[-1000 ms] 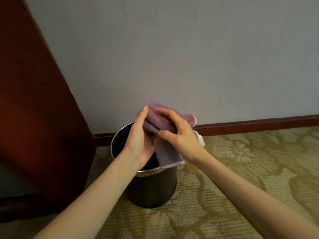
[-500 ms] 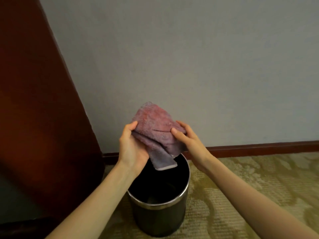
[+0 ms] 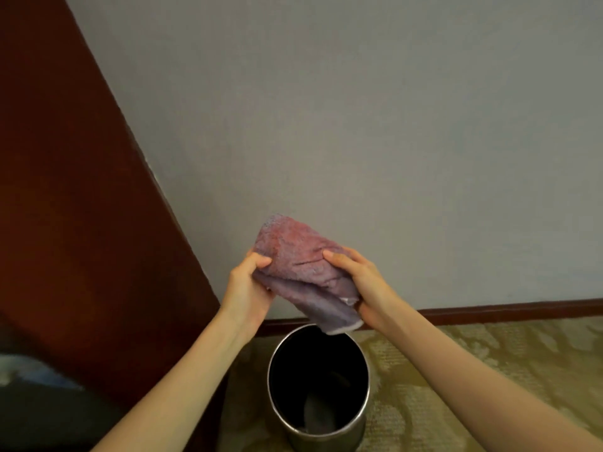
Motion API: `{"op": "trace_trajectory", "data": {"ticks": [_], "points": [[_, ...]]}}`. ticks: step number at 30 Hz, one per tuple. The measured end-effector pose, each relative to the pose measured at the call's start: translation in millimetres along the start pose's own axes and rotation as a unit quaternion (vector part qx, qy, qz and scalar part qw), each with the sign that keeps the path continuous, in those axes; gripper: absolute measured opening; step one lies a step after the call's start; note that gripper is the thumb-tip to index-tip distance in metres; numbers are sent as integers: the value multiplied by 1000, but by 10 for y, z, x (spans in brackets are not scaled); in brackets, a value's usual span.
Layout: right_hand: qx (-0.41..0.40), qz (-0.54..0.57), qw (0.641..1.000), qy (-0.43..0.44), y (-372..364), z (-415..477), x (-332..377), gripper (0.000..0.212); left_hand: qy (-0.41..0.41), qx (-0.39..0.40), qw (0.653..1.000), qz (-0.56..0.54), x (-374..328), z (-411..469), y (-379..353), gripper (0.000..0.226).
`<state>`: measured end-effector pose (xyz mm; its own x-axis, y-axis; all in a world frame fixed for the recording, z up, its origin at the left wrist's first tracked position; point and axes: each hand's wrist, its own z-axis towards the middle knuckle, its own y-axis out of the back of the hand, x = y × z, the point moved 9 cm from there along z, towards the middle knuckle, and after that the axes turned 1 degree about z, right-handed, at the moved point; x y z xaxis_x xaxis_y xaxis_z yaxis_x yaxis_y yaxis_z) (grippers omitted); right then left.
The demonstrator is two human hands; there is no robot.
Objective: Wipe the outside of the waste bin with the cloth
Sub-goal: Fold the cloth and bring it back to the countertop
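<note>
A folded pink-purple cloth [image 3: 300, 265] is held in the air between both hands, above the bin and in front of the wall. My left hand [image 3: 246, 288] grips its left end. My right hand [image 3: 362, 282] grips its right end, with the thumb on top. The waste bin [image 3: 357, 430] is a round metal can with a shiny rim and a dark inside. It stands upright on the carpet below the hands, with its mouth open toward me. The cloth's lower corner hangs just over the bin's far rim without touching it.
A dark red wooden panel [image 3: 81, 223] rises at the left, close beside the bin. A plain grey wall [image 3: 359, 125] with a dark baseboard [image 3: 489, 313] is behind. Patterned beige carpet [image 3: 473, 360] extends to the right. A dark object [image 3: 39, 396] sits at the lower left.
Both hands have drawn apart, spreading the bunched cloth into a flatter fold. The view has tilted up, so the bin now appears lower in the frame.
</note>
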<state>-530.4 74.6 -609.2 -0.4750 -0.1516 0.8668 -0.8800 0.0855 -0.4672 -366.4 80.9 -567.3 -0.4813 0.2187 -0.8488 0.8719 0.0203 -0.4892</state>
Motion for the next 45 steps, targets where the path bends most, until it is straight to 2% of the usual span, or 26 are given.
{"op": "trace_trajectory", "data": {"ticks": [3, 6, 10, 17, 25, 31, 36, 39, 42, 45], "points": [[-23, -12, 1000, -1, -156, -105, 466, 61, 13, -6, 998, 61, -401, -112, -217, 34], [-33, -42, 999, 0, -373, -230, 991, 47, 23, -6, 996, 85, -865, -268, -472, 33], [-32, -88, 996, 14, -782, -413, 1800, 46, 9, -18, 992, 124, -1619, -527, -865, 39], [-14, -109, 992, 54, -1719, -760, 3344, 42, -65, -53, 980, 179, -3202, -991, -1597, 30], [14, -139, 986, 89, -2572, -1063, 4526, 40, -118, -63, 973, 186, -4517, -1379, -2121, 26], [30, -147, 984, 100, -3101, -1080, 4904, 35, -152, -73, 961, 220, -5230, -1490, -2155, 21], [53, -178, 977, 100, -3563, -949, 4995, 42, -189, -83, 948, 240, -5679, -1475, -1957, 15], [72, -197, 973, 93, -3871, -834, 4963, 44, -210, -91, 943, 240, -5885, -1459, -1741, 21], [155, -185, 969, 60, -4251, -725, 4827, 43, -223, -100, 945, 217, -6107, -1428, -1457, 22], [253, -162, 954, 17, -4656, -646, 4654, 58, -231, -106, 943, 217, -6358, -1376, -1173, 24]]}}
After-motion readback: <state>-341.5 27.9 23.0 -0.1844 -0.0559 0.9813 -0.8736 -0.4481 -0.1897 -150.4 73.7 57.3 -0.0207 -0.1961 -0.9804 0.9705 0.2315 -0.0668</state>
